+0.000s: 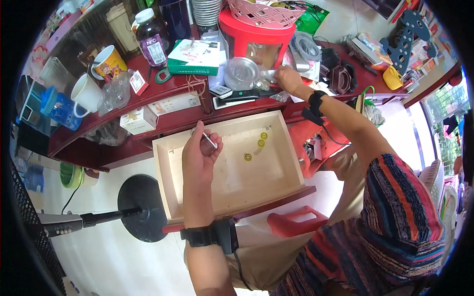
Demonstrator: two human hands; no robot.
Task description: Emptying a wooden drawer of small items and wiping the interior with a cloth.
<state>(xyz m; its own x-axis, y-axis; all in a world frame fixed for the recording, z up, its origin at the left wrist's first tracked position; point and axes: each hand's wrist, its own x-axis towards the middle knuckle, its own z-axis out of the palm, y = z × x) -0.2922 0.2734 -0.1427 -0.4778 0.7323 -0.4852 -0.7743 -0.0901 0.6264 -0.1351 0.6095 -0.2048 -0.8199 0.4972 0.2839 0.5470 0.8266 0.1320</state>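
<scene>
My left hand (203,151) is over the left part of an open wooden drawer (229,207), its fingers curled around a small clear object with a shiny metal edge (209,142). Several small yellow-green ring-shaped pieces (247,157) lie on the drawer's floor. My right hand (288,79) reaches onto the dark red cabinet top, beside a clear plastic bag (263,82) and a round clear plastic container (242,72). Its fingertips are at a small pale item whose kind I cannot tell; whether they grip it is unclear.
Behind stand a red container (259,26), a green box (192,68), a dark purple-labelled bottle (152,40) and a white mug (87,92). A red plastic bag (296,137) hangs right of the drawer. A black round stand base (142,207) is on the floor at left.
</scene>
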